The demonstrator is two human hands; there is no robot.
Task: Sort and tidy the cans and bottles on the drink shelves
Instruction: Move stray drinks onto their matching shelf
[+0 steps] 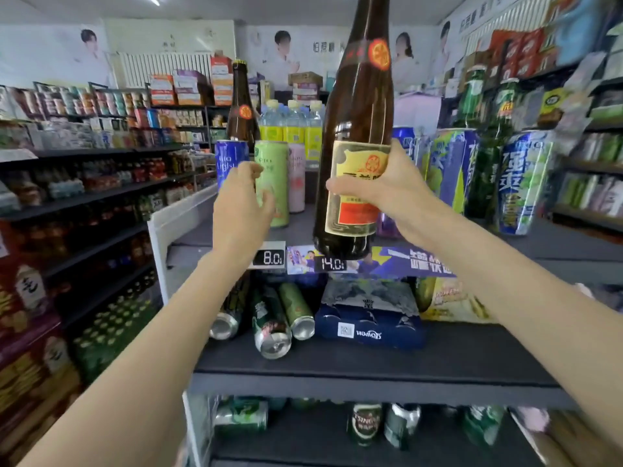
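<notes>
Right hand clamped on raised brown bottle; left hand curling loosely beside green can. Risk: knocking can over.

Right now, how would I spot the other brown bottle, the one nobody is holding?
Find the top shelf. At its back left, behind the blue can, stands the second brown bottle. It towers above the cans, with a round orange sticker and a yellow cap.

cans on top shelf, bottle behind, more cans below
</notes>
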